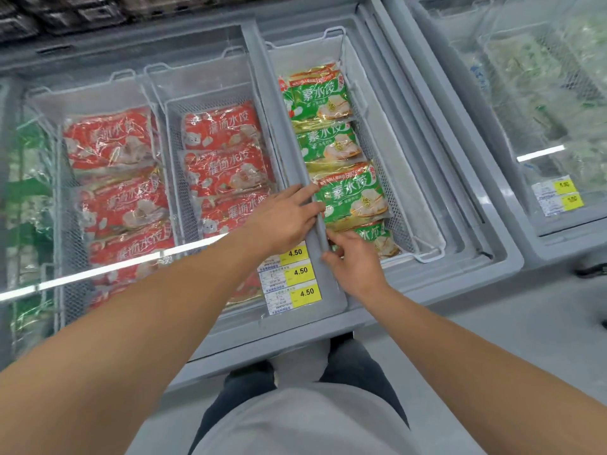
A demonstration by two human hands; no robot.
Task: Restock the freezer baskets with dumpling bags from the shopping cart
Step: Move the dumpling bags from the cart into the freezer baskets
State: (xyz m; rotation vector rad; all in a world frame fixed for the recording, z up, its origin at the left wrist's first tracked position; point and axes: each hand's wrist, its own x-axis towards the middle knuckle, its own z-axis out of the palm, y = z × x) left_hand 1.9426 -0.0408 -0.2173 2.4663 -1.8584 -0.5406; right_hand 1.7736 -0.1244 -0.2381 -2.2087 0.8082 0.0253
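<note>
Grey chest freezer [410, 280], shop aisle, sliding glass lid half open. Wire baskets: two under glass hold glossy red dumpling bags [226, 169]; the open right basket [423, 251] holds green dumpling bags [348, 198] in a row. Your left hand [282, 218] lies flat, fingers spread, on the lid's edge bar [295, 159]; your right hand [354, 261] pinches the nearest green bag.

Bright, even overhead light. A white strip of glare crosses the sliding glass freezer lid [98, 274] at left; another marks the right-hand glass lid [540, 152]. Edges bow and soften; far corners blurred.
</note>
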